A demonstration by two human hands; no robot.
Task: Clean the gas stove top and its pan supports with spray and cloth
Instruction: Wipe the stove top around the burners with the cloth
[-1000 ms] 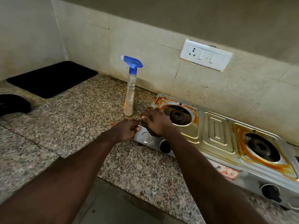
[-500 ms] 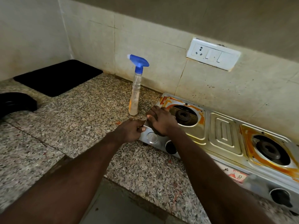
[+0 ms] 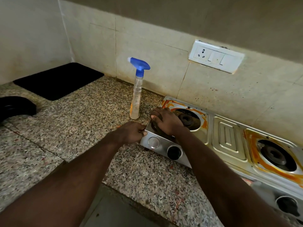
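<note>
The near left corner of the steel gas stove (image 3: 227,138) is gripped by the left hand (image 3: 131,132), fingers curled over its edge. A dark cloth (image 3: 155,127) is clutched under the right hand (image 3: 167,122) and pressed onto the stove top beside the left burner (image 3: 186,119). The blue-capped spray bottle (image 3: 136,94) is stood upright on the granite counter (image 3: 73,122), just beside the stove's left end.

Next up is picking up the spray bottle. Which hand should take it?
Left, probably. The left hand grips only the stove corner, on the same side as the spray bottle; the right hand holds the cloth.
</note>
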